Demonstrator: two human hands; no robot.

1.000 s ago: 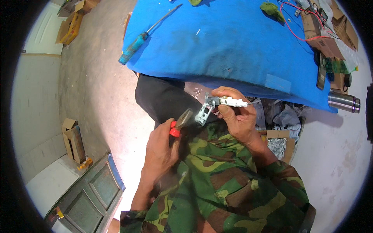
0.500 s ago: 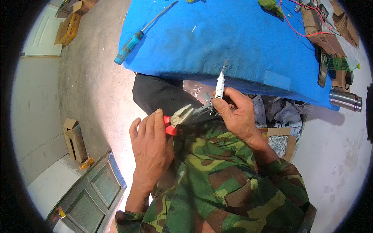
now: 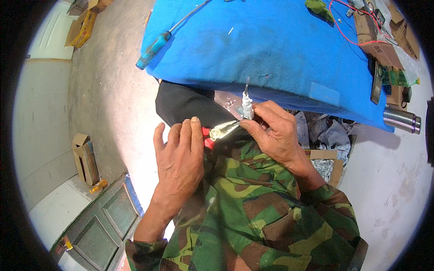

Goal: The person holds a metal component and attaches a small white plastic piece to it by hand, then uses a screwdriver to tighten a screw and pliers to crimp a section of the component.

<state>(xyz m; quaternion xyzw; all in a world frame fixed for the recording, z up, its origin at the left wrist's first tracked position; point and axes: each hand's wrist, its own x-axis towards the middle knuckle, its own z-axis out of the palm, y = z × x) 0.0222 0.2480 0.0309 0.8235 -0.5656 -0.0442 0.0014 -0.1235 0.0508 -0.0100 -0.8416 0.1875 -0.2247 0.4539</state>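
My left hand [image 3: 181, 147] is closed on red-handled pliers [image 3: 218, 133], whose grips are mostly hidden under the palm and fingers. The plier jaws point right and reach a small metal part at the base of a white plastic piece [image 3: 247, 107]. That piece is narrow and stepped, with a thin clear tip pointing up. Thumb and fingers of my right hand [image 3: 275, 135] pinch its lower end, which they partly hide. Both hands are above my lap, just short of the blue-covered table [image 3: 217, 49].
A blue-handled screwdriver [image 3: 154, 49] lies at the table's left edge. On the right are a red wire [image 3: 332, 20], a cardboard box [image 3: 367, 27] and a metal cylinder [image 3: 401, 119]. Below the table, a box of small metal pieces [image 3: 322, 167] stands beside plastic bags [image 3: 332, 131].
The plier jaws have moved right and up, onto the base of the white piece. The white piece has shifted slightly left, and its tip now leans a little less to the right.
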